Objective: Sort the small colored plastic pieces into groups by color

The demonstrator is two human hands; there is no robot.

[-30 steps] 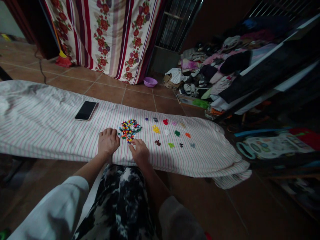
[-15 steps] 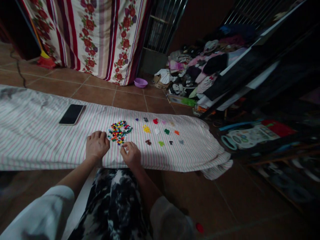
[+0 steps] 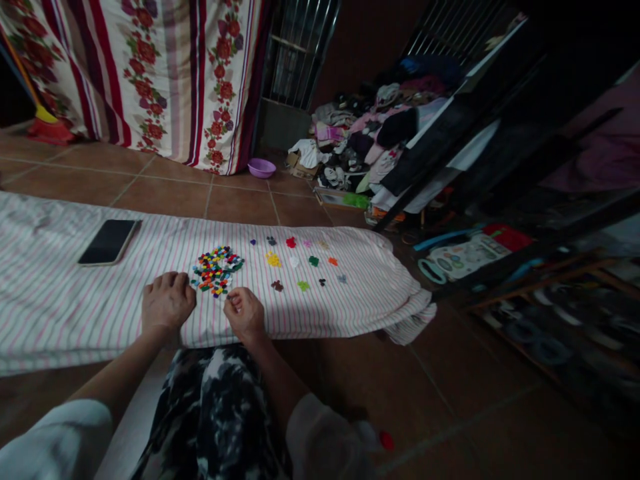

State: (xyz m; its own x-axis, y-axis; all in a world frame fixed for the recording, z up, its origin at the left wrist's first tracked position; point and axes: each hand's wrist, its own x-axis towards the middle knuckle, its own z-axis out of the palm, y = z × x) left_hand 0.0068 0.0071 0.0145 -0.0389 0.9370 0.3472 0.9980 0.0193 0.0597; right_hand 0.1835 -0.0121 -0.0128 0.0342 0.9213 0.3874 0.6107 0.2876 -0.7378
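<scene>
A pile of mixed small coloured pieces (image 3: 216,270) lies on the striped cloth (image 3: 320,313) in front of me. My left hand (image 3: 167,303) rests palm down just left of the pile, its fingers flat on the cloth. At the pile's lower right edge, my right hand (image 3: 245,313) has thumb and forefinger pinched together; anything between them is too small to make out. To the right, small single-colour groups lie in rows, among them yellow pieces (image 3: 273,259), red pieces (image 3: 291,243), dark green pieces (image 3: 313,261), brown pieces (image 3: 277,286) and lime pieces (image 3: 303,286).
A phone (image 3: 110,242) lies on the cloth to the left of the pile. Beyond the cloth's far edge, a purple basin (image 3: 261,168) stands on the tiled floor near a floral curtain (image 3: 173,80). A heap of clothes (image 3: 370,133) is at the back right.
The whole view has swung to the right, so everything sits further left in the picture. Both hands stay beside the pile; the right thumb and forefinger look more tightly closed.
</scene>
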